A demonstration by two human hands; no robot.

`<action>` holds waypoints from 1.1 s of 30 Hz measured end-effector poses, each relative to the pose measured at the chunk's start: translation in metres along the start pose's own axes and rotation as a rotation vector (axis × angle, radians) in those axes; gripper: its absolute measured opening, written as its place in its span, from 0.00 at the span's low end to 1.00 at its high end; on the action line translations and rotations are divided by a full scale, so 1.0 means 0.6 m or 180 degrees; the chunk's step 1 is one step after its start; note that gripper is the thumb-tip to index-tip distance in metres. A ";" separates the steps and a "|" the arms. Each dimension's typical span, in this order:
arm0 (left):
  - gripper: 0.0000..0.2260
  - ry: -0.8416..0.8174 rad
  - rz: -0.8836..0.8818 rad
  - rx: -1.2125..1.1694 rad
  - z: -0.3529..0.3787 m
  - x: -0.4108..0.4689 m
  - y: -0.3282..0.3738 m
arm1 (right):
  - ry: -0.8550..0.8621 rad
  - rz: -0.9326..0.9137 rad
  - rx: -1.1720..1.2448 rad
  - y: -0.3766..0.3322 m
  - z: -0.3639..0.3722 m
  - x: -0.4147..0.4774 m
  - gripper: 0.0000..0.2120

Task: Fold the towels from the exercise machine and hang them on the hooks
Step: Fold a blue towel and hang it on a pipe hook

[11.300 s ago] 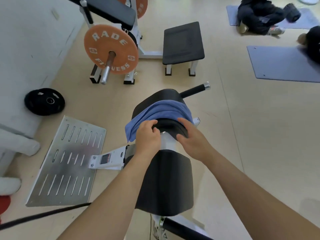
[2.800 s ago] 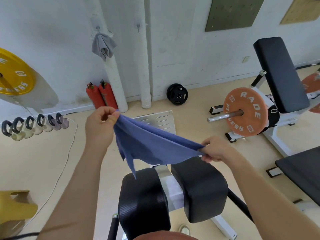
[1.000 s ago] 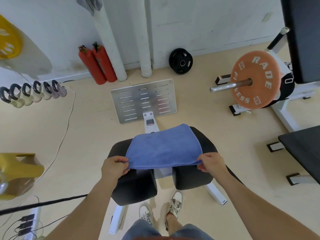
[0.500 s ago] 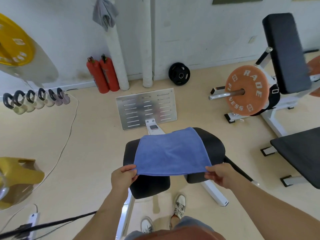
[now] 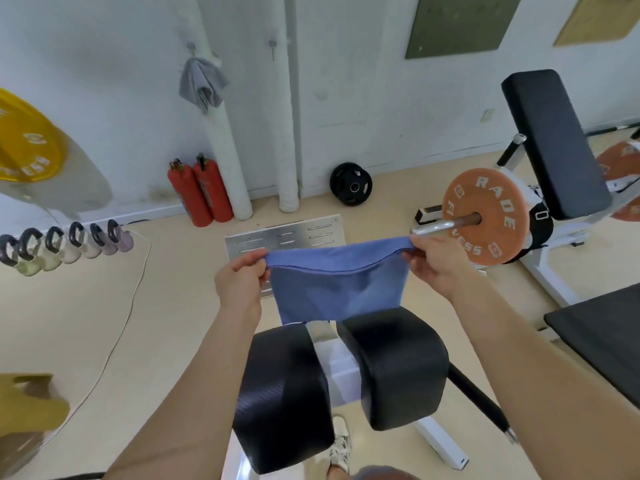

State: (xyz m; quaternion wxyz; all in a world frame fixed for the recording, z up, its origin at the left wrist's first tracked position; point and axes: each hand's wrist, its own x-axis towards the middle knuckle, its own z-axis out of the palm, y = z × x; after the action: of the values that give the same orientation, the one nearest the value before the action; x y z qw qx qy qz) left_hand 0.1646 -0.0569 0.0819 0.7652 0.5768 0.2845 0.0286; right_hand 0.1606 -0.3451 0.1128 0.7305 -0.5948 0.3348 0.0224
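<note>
Blue towel [image 5: 337,289] is up in the air, folded double, its lower edge near the black pads of the exercise machine [image 5: 394,368]. Left hand [image 5: 239,282] pinches the top left corner and right hand [image 5: 436,265] pinches the top right. On the far wall a grey towel [image 5: 202,83] hangs from a hook, with another hook [image 5: 273,46] to its right

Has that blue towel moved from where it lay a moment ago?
Yes. The blue towel has risen off the machine's black pads, where it lay flat; it now hangs folded, pinched by the left hand and right hand.
</note>
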 end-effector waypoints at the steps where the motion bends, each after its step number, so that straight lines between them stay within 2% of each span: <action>1: 0.14 0.0028 -0.0020 0.0041 -0.006 0.002 -0.005 | 0.0003 0.0047 -0.0013 0.006 -0.007 0.001 0.04; 5: 0.15 0.0138 -0.0589 0.0557 -0.072 -0.005 -0.099 | 0.0267 0.0481 -0.0631 0.114 -0.052 -0.014 0.05; 10: 0.13 0.0133 -0.1083 0.1947 -0.144 -0.037 -0.203 | 0.0747 0.0786 -0.1323 0.249 -0.078 -0.030 0.09; 14: 0.10 0.0015 -0.1614 0.2081 -0.174 -0.053 -0.221 | 0.0907 0.1096 -0.1763 0.303 -0.100 -0.042 0.04; 17: 0.12 -0.0275 -0.1933 0.2056 -0.174 -0.053 -0.208 | 0.1010 0.0690 -0.2467 0.310 -0.101 -0.051 0.02; 19: 0.10 -0.0357 -0.1714 0.2211 -0.164 -0.050 -0.190 | 0.1058 0.0289 -0.2684 0.292 -0.084 -0.056 0.01; 21: 0.11 -0.0379 -0.1073 0.2365 -0.140 -0.050 -0.165 | 0.0890 -0.0150 -0.2593 0.261 -0.052 -0.065 0.02; 23: 0.12 -0.0559 -0.0474 0.2433 -0.110 -0.053 -0.138 | 0.0451 -0.0615 -0.2383 0.228 -0.013 -0.072 0.07; 25: 0.14 -0.0942 -0.0142 0.2380 -0.078 -0.063 -0.110 | -0.0023 -0.1039 -0.2258 0.203 0.029 -0.087 0.11; 28: 0.17 -0.1370 0.0042 0.1958 -0.038 -0.091 -0.070 | -0.0497 -0.1088 -0.1938 0.177 0.080 -0.116 0.11; 31: 0.20 -0.1881 0.0278 0.1765 -0.022 -0.117 -0.047 | -0.0692 -0.1161 -0.1680 0.165 0.103 -0.137 0.09; 33: 0.20 -0.1870 0.0608 0.1907 -0.022 -0.122 -0.042 | -0.0738 -0.1154 -0.1567 0.158 0.104 -0.147 0.09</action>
State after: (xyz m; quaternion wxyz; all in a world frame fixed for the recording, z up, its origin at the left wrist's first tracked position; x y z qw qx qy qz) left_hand 0.0900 -0.0812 0.0867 0.6063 0.7809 -0.0044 -0.1500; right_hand 0.0804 -0.2300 0.0812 0.5901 -0.7970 0.1225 0.0398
